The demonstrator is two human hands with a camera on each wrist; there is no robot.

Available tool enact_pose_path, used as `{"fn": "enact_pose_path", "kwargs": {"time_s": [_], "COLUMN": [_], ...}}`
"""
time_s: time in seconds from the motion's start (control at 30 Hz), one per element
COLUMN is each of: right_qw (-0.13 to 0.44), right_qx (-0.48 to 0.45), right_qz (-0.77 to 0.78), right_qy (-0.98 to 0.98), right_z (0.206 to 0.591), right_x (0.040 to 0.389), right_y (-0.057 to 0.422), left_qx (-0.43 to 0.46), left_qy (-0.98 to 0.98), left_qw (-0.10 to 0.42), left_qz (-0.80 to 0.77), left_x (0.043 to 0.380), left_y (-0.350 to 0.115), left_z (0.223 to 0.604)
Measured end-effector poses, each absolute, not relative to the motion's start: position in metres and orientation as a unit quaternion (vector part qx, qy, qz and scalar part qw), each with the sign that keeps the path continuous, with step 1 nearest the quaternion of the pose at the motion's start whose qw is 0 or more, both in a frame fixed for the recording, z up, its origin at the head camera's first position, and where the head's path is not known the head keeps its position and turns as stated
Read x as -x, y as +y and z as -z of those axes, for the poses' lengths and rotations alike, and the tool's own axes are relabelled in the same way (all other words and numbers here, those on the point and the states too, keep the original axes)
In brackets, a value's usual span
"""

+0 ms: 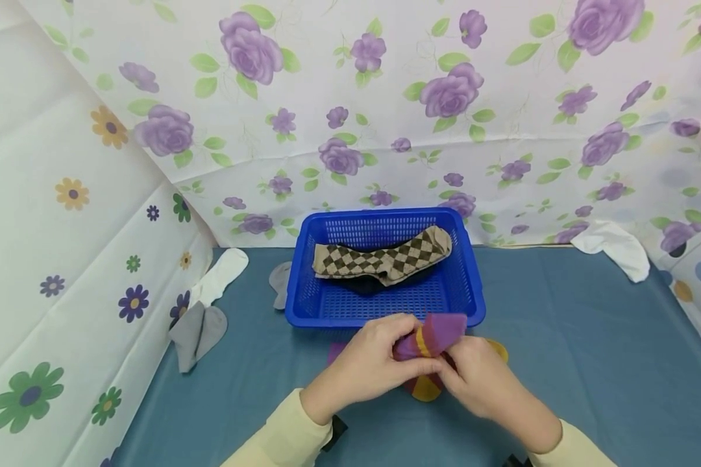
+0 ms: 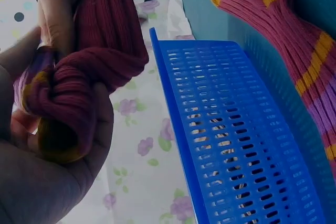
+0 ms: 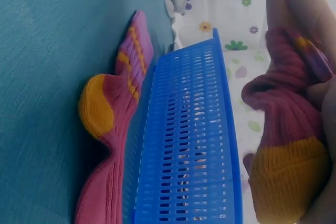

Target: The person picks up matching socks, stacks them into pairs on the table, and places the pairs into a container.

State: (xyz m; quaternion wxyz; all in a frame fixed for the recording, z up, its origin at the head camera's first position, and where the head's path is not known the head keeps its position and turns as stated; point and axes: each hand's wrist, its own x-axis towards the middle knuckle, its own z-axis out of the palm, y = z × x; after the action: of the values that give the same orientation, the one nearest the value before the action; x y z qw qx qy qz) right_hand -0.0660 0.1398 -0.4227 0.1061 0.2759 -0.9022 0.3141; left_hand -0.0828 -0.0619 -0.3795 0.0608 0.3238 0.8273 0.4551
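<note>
A maroon sock with yellow and purple bands (image 1: 446, 329) is held up between both hands, just in front of the basket. My left hand (image 1: 369, 363) grips it with fingers and thumb curled round the bunched part. My right hand (image 1: 481, 375) pinches the same sock from the other side. In the right wrist view, the held sock (image 3: 289, 182) shows a wide yellow end. Beneath the hands, a matching sock (image 3: 118, 114) lies stretched out on the table along the basket's near side; in the head view the hands partly cover it.
Behind the hands stands a blue basket (image 1: 385, 320) containing checkered socks (image 1: 380, 261) over something black. To the left lie a white sock (image 1: 224, 269) and grey socks (image 1: 198, 331). Another grey sock (image 1: 280, 282) is beside the basket, and a white sock (image 1: 616, 246) lies far right.
</note>
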Motion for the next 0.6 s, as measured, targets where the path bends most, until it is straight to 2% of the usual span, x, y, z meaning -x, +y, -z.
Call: {"fn": "enact_pose_path", "kwargs": {"time_s": [0.2,0.43,0.6], "right_qw": [0.093,0.11,0.109], "right_qx": [-0.249,-0.233,-0.212], "right_qz": [-0.329,-0.335,-0.352], "right_qy": [-0.906,-0.906,-0.905], "right_z": [0.419,0.408,0.399], "right_x": [0.069,0.074,0.074], "right_y": [0.148,0.166,0.173], "left_qx": [-0.316,-0.334,-0.348], "left_qy": [0.824,0.82,0.813], "left_qw": [0.078,0.053,0.067], "left_qz": [-0.464,-0.463,-0.462], "left_x": [0.09,0.098,0.101], "left_y": [-0.075,-0.104,-0.119], "left_z": [0.378,0.38,0.386]}}
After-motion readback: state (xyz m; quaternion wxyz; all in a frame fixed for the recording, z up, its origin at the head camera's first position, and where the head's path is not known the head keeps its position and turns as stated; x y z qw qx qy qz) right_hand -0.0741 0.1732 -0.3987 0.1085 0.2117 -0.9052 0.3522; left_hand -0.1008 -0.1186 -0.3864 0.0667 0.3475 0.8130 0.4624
